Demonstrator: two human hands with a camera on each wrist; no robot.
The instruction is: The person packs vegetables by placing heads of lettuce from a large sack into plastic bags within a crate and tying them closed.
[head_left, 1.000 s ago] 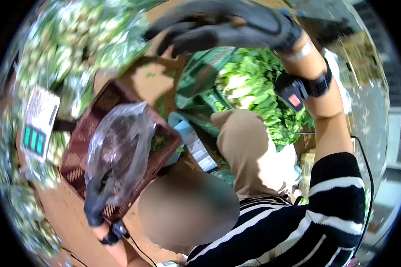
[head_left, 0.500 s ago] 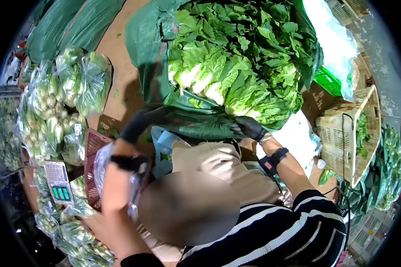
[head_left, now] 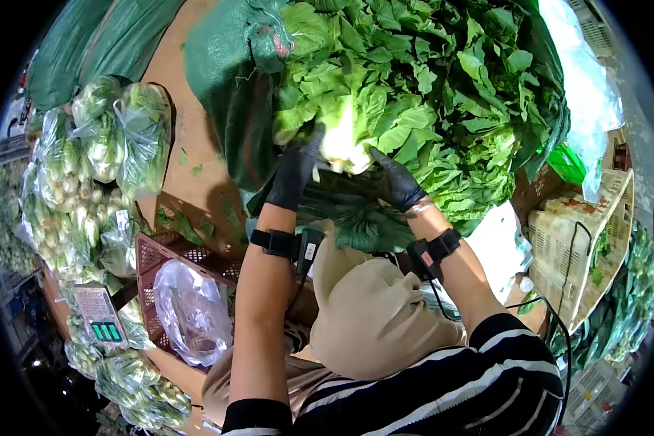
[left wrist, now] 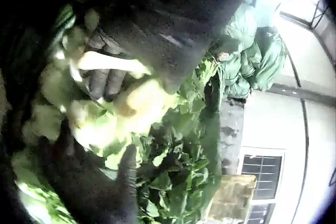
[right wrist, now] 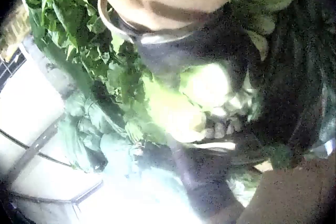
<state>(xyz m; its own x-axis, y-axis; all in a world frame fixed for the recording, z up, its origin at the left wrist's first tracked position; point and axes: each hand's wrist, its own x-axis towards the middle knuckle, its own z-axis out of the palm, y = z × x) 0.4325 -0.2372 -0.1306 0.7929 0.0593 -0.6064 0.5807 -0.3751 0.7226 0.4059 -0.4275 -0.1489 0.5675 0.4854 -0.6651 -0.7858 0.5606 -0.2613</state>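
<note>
Both hands wear dark gloves and hold a clump of leafy greens (head_left: 345,138) by its pale stem ends, one from each side. The left hand (head_left: 294,174) has its thumb along the stems in the head view. Its curled fingers (left wrist: 100,79) show under a white stalk in the left wrist view. The right hand (head_left: 400,183) grips the other side, its thumb over the leaves and most of its fingers hidden beneath. Behind the clump, a large heap of greens (head_left: 458,94) fills an opened green woven sack (head_left: 232,94).
At the left are bagged vegetables (head_left: 87,174), a digital scale (head_left: 99,314) and a maroon crate (head_left: 149,280) with a clear plastic bag (head_left: 189,309) over it. A beige crate (head_left: 567,247) stands at the right, with a cable (head_left: 559,320) near it.
The left hand left the plastic bag at the crate and came over to the sack. The right hand swung down to it. Both went from the sack's near edge onto the greens.
</note>
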